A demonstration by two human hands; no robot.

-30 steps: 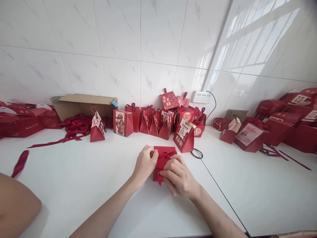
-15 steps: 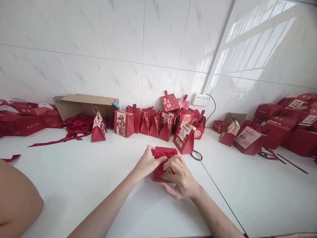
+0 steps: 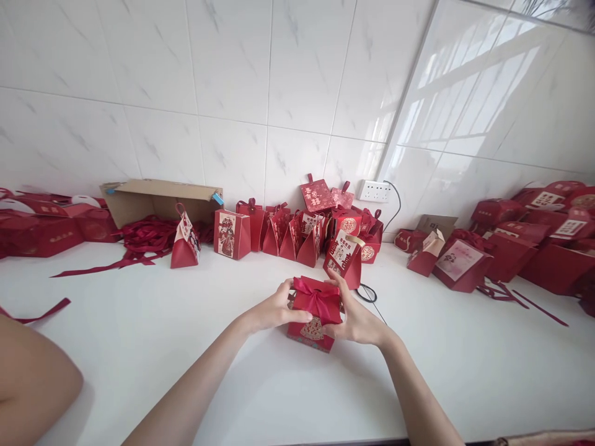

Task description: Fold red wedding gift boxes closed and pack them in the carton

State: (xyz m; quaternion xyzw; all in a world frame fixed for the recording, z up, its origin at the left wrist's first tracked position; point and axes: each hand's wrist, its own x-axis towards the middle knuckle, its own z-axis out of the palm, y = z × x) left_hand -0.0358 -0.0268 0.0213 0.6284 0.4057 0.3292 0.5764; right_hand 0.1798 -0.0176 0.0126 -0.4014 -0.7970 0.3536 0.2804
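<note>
A small red box [image 3: 310,329] with a gold pattern stands on the white table, a red ribbon bow [image 3: 318,298] across its upper front. My left hand [image 3: 277,308] grips its left side, thumb on the front and fingers behind. On the right side my right hand [image 3: 356,314] holds it the same way, thumb near the front edge. Just behind my right hand stands a red box with a gold handle [image 3: 344,255], close to a black cord loop [image 3: 367,293].
Red boxes [image 3: 297,234] line the tiled wall. A cardboard carton [image 3: 162,189] with red ribbons [image 3: 151,238] stands back left. More red boxes [image 3: 506,248] pile up at right. Another person's bare limb [image 3: 35,378] is at the left edge. A power strip [image 3: 374,191] is by the wall.
My hands have moved apart from the bow to the two sides of the box. The box is now turned slightly, with its bow and gold pattern exposed. A ribbon end at far left has shifted.
</note>
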